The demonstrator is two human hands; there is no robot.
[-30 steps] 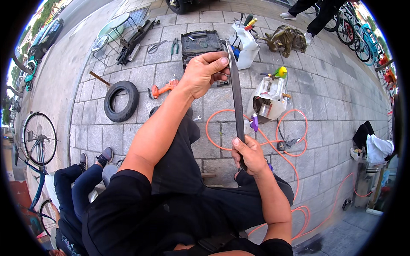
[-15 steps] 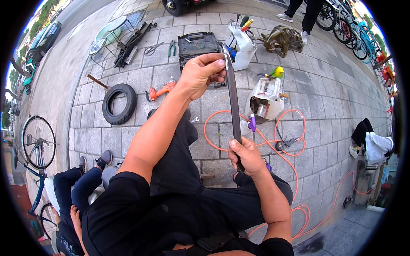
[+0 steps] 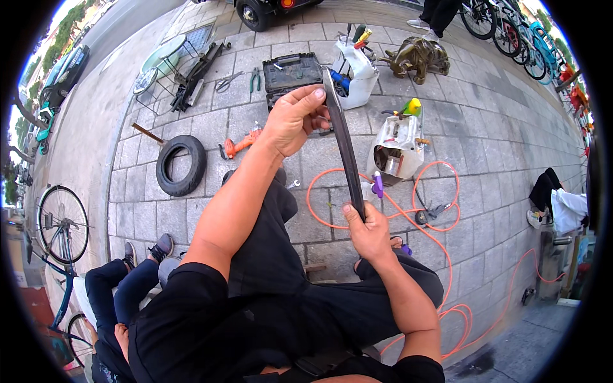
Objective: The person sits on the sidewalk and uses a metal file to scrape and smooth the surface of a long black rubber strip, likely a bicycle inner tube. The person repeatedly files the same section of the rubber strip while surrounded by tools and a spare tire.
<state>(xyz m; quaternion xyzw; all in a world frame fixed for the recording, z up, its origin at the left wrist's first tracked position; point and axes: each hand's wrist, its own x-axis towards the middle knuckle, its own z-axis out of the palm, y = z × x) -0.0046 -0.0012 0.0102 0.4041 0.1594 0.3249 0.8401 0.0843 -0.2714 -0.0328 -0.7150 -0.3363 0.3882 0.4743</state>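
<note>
Above the orange air hose (image 3: 408,210) looped on the paving, a long dark rubber strip (image 3: 345,153) is stretched between both hands, the left hand (image 3: 294,121) pinching its far end near the open black tool case (image 3: 290,73), the right hand (image 3: 367,230) clenched round its near end.

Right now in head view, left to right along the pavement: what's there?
Bicycle wheel → tyre → left hand → black rubber strip → white cut-open jug → orange hose loop → seated person's white cloth.
</note>
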